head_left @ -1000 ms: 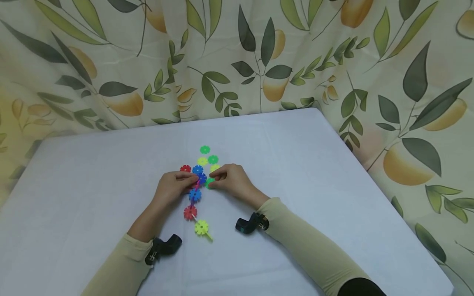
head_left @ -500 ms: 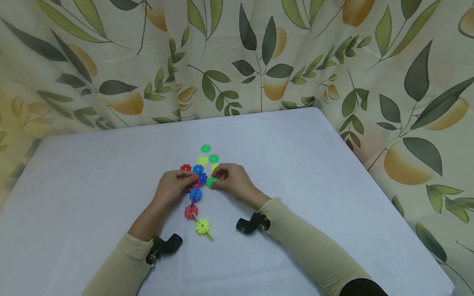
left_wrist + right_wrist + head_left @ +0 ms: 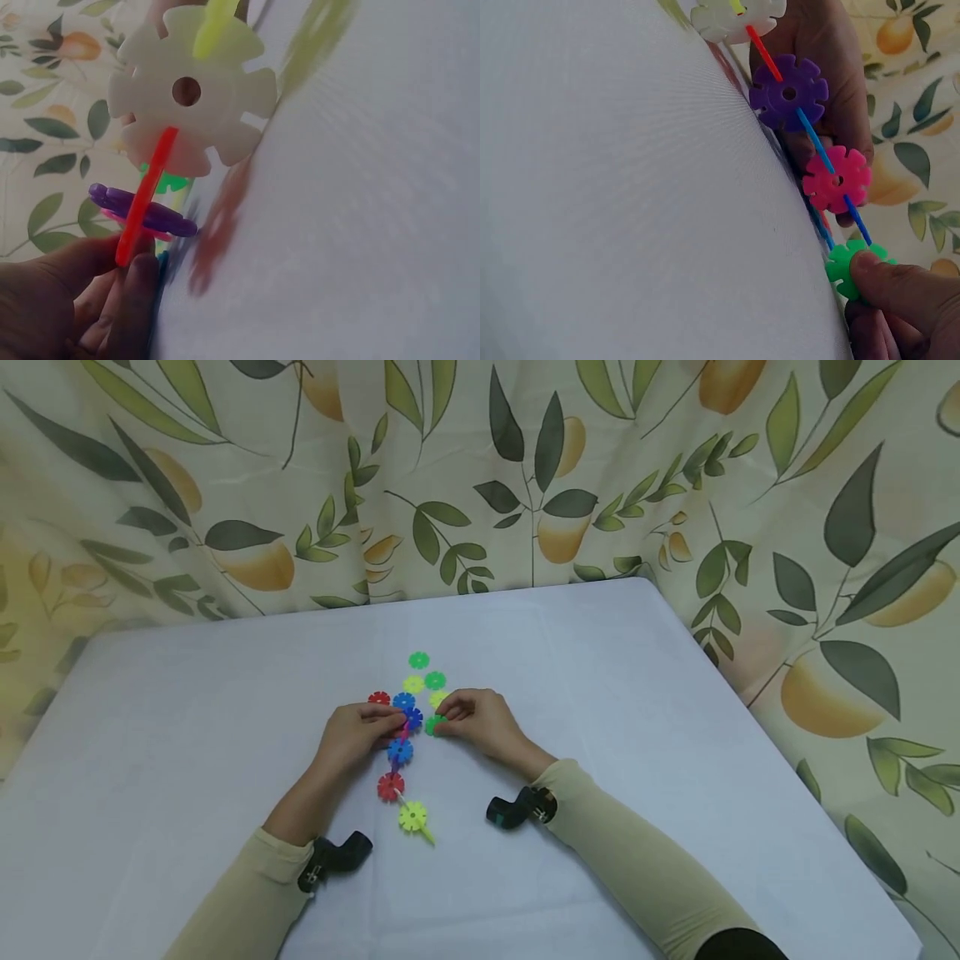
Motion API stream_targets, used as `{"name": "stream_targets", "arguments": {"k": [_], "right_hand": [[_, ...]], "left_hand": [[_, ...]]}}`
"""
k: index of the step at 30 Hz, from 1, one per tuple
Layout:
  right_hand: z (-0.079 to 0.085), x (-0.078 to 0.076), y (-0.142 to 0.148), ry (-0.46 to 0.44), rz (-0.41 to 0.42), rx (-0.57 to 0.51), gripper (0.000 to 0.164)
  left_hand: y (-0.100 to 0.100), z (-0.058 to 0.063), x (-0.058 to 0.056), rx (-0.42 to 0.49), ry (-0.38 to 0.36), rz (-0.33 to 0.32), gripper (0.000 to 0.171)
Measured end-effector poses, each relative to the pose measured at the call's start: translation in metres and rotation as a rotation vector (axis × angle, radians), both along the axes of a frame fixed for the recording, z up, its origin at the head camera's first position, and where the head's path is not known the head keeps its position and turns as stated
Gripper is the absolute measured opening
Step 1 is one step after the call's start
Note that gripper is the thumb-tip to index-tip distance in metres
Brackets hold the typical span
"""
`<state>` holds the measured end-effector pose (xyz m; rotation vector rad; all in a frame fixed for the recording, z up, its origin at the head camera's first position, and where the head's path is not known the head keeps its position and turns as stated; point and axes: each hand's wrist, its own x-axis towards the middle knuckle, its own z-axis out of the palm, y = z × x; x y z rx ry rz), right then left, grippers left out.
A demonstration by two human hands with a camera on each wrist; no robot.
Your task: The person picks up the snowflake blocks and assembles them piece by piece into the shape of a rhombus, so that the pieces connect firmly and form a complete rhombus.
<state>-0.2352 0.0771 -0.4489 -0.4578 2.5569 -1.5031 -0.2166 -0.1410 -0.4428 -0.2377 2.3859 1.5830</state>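
A chain of interlocking flower-shaped plastic discs (image 3: 400,751) runs toward the person, with a yellow disc (image 3: 412,817) at its near end. My left hand (image 3: 360,733) pinches the chain near its far end, by a blue disc (image 3: 414,719). In the left wrist view, a white disc (image 3: 150,82), a red disc (image 3: 146,199) seen edge-on and a purple disc (image 3: 172,219) extend from those fingers. Between thumb and fingers my right hand (image 3: 483,722) pinches a green disc (image 3: 841,268), whose upper edge meets a blue disc (image 3: 857,219) seen edge-on in the right wrist view.
Just beyond the hands lie loose discs: a red one (image 3: 378,697), a blue one (image 3: 403,701), yellow ones (image 3: 413,683) and green ones (image 3: 418,660). A white cloth covers the table (image 3: 645,710). Behind it hangs a leaf-and-fruit patterned curtain (image 3: 450,468).
My right hand has shifted slightly right with the green disc, more of which now shows. The left hand keeps its grip on the chain. The whole head view has drifted a little.
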Motion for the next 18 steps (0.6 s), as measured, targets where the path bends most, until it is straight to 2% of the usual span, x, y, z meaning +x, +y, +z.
{"name": "stream_targets", "arguments": {"k": [9, 18], "right_hand": [[-0.0042, -0.0017, -0.0002, 0.054, -0.015, -0.044, 0.014], [-0.0037, 0.0004, -0.003, 0.061, -0.009, -0.058, 0.014]], "left_hand": [[0.0027, 0.0001, -0.0052, 0.019, 0.014, 0.008, 0.035], [0.0021, -0.0021, -0.0043, -0.017, 0.02, 0.011, 0.035]]}}
